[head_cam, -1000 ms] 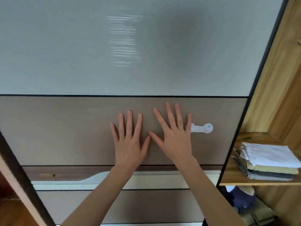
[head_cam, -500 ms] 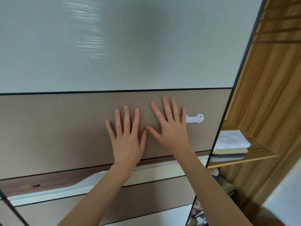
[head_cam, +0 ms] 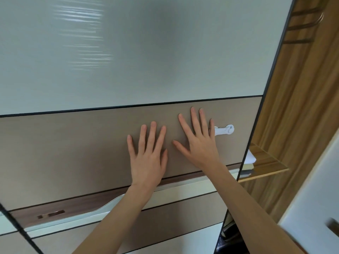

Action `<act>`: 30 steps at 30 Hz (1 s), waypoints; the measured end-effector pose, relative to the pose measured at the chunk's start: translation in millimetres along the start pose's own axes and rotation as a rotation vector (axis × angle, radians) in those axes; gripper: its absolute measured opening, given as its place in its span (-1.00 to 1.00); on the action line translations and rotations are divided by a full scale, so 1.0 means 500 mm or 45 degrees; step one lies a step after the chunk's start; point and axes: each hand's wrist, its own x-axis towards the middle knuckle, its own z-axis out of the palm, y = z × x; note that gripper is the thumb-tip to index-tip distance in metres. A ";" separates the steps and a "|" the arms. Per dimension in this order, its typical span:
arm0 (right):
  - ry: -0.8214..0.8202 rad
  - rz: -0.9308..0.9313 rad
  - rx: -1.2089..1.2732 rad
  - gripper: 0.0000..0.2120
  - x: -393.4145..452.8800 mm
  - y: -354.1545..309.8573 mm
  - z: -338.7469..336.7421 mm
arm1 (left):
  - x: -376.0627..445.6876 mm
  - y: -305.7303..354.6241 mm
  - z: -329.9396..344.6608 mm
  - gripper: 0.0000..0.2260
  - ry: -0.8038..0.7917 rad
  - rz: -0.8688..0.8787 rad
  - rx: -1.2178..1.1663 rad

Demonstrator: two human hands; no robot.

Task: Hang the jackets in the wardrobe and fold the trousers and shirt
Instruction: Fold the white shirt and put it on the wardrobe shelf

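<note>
The wardrobe's sliding door (head_cam: 73, 153) fills most of the view, pale glass above and a brown panel below. My left hand (head_cam: 146, 158) and my right hand (head_cam: 200, 143) both press flat on the brown panel, fingers straight and spread. A white plastic latch (head_cam: 224, 129) sits just right of my right hand. Past the door's right edge a narrow gap shows the wooden interior with a shelf (head_cam: 271, 167) carrying a stack of folded clothes (head_cam: 249, 160), mostly hidden by the door. No jackets or trousers are visible.
A recessed silver handle strip (head_cam: 77, 217) runs below my hands. Dark wooden hanger bars (head_cam: 302, 26) show at the upper right inside the wardrobe. A white panel (head_cam: 315, 198) stands at the lower right. Dark clothing (head_cam: 227, 241) lies at the wardrobe's bottom.
The door has slid right under both hands, narrowing the gap. Far less of the shelf and folded stack shows now, and a white panel has come into view at the lower right.
</note>
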 end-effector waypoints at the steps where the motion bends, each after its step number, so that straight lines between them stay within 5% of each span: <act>1: -0.005 0.012 0.013 -0.25 -0.003 0.017 -0.002 | 0.006 0.017 0.005 -0.33 -0.003 0.009 0.003; 23: -0.067 0.172 0.142 -0.24 -0.061 0.347 -0.034 | 0.100 0.347 0.101 -0.32 -0.042 0.096 -0.035; 30: 0.184 0.298 0.276 -0.26 -0.081 0.361 -0.046 | 0.107 0.399 0.082 -0.34 -0.012 0.078 -0.053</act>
